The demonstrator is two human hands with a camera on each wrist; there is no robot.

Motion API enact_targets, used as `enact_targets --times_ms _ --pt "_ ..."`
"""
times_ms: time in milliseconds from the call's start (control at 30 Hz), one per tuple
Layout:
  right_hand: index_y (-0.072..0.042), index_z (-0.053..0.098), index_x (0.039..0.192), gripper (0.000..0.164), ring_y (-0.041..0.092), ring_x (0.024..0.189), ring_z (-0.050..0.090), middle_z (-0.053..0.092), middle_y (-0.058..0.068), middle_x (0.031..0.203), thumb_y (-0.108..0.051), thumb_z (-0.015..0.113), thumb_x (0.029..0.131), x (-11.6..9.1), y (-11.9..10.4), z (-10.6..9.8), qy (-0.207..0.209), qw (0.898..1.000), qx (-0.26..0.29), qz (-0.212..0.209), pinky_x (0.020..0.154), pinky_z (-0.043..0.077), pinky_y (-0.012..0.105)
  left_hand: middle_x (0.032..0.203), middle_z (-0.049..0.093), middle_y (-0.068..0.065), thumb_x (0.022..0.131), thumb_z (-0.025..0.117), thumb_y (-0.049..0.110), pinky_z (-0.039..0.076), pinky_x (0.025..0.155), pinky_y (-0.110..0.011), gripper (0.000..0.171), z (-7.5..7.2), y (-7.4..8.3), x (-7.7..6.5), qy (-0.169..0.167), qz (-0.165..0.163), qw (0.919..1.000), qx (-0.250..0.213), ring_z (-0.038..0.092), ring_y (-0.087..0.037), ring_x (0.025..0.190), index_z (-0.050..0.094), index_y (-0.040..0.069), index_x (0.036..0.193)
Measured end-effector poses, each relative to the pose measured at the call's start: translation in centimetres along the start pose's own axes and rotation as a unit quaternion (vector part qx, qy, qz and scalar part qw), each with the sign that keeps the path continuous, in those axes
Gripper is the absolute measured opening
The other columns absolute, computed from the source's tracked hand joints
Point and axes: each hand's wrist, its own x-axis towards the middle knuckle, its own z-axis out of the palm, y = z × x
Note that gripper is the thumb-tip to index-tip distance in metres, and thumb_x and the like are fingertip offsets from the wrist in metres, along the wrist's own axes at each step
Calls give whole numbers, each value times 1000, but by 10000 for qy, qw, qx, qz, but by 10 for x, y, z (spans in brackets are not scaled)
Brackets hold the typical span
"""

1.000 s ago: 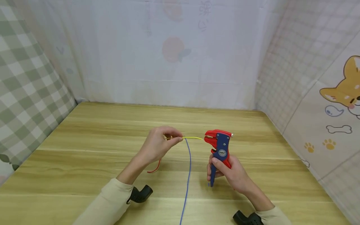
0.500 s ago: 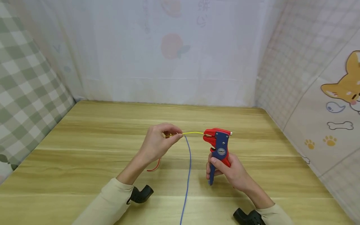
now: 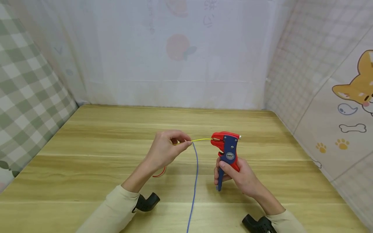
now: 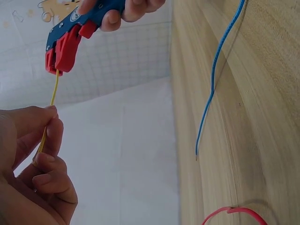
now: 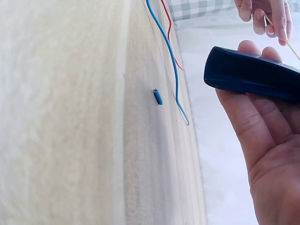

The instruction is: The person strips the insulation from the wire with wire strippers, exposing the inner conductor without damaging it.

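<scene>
- Presently, the left hand (image 3: 166, 148) pinches the yellow wire (image 3: 201, 139) between thumb and fingertips, near the centre of the head view; its other fingers are partly curled.
- The right hand (image 3: 240, 176) is wrapped around the lower handle of the red-and-blue hand tool (image 3: 231, 145), right of centre, with the red nose facing left.
- The wire's free end meets the slot in that nose; insertion depth cannot be told.
- The step in hand appears to be feeding the wire into the tool, probably for stripping.
- Align the wire squarely with the slot. Its slight arch suggests that it may buckle if pushed hard; a pinch nearer the nose should stiffen it.
- Hold the tool level and delay the squeeze until the wire is seated to the wanted length.
- Clear the blue wire (image 3: 195, 184), lower centre, from the feed line; its upper end appears close below the pinch in the head view, though the left wrist view shows it apart.
</scene>
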Motion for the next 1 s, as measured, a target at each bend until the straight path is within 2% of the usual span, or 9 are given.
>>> enact_targets --times_ms 167,333,567,800,1000 --pt "-5 55 116 14 22 82 77 71 2 92 -10 42 114 0 -1 0 -21 9999 -76 76 78 66 43 86 79 1 87 83 7 45 62 -21 5 2 2 -1 -3 65 10000 13 55 -10 67 83 12 88" --pt "-6 55 113 15 23 79 77 71 2 90 -10 41 114 0 -1 1 -17 9999 -112 38 76 66 43 90 79 1 87 83 7 44 60 -20 6 2 5 -2 -45 -98 9999 25 55 -11 66 83 13 89" --pt "2 54 109 16 22 75 76 70 2 87 -8 42 114 0 0 3 -33 10000 -75 -5 73 66 44 92 79 0 88 83 9 42 59 -21 4 2 7 -3 -116 -167 9998 50 53 -12 65 83 11 91" --pt "-4 56 110 16 22 75 76 70 1 86 -9 42 114 0 0 2 -74 9999 -90 50 72 66 44 92 79 1 89 82 9 45 62 -22 4 3 7 -3 -176 -116 9997 78 55 -11 67 83 11 92" --pt "8 53 105 23 22 71 75 69 0 83 -9 41 114 0 1 2 -24 9999 -154 28 69 66 45 89 79 2 88 82 8 44 60 -21 5 4 6 -3 -134 -14 9999 71 54 -10 65 83 14 89"
